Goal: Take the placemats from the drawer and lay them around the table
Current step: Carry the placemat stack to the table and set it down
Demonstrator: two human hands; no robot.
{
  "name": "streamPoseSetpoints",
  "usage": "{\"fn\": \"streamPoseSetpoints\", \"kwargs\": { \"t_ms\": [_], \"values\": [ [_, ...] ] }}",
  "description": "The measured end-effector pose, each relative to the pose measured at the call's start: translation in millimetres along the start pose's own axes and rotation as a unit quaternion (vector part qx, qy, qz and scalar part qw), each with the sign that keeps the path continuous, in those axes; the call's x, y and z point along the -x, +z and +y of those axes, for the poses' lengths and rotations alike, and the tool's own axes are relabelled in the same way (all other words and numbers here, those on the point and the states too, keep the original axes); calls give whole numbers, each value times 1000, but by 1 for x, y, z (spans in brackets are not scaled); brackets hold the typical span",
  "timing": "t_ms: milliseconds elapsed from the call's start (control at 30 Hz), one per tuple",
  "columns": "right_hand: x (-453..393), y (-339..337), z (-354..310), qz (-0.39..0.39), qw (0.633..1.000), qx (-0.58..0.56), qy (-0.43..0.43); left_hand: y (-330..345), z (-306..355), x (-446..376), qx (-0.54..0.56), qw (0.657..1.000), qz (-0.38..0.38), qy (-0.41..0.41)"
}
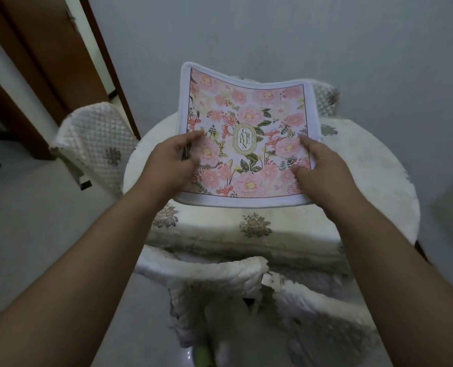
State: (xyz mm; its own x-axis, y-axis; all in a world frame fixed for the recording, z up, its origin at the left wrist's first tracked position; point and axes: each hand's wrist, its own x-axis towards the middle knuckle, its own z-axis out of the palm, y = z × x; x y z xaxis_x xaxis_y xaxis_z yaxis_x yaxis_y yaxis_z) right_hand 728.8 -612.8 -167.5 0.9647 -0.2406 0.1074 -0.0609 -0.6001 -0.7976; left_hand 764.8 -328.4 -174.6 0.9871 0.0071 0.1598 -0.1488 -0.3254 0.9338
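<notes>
Both hands, left (176, 154) and right (318, 161), pinch the mat (249, 139) by its side edges; it looks light and floppy, sagging above the worktop (365, 165).

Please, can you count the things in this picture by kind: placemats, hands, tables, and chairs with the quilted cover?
Placemats: 1, the floral placemat, held by both hands
Hands: 2, left hand and right hand
Tables: 1, the round table
Quilted chairs: 3, left chair, far chair, near chair
Total: 7
</notes>
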Motion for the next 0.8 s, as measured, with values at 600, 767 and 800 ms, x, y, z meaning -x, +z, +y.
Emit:
{"fn": "streamPoseSetpoints", "kwargs": {
  "t_ms": [600,767,800],
  "values": [
    [56,115,-113,28,1000,1,-5,-157,-41,7,32,999,-8,13],
    [57,175,-144,49,999,-2,10,-212,-75,-17,33,999,-20,3],
    [57,184,-149,55,998,-2,13,-219,-80,-21,34,999,-24,3]
  ]
}}
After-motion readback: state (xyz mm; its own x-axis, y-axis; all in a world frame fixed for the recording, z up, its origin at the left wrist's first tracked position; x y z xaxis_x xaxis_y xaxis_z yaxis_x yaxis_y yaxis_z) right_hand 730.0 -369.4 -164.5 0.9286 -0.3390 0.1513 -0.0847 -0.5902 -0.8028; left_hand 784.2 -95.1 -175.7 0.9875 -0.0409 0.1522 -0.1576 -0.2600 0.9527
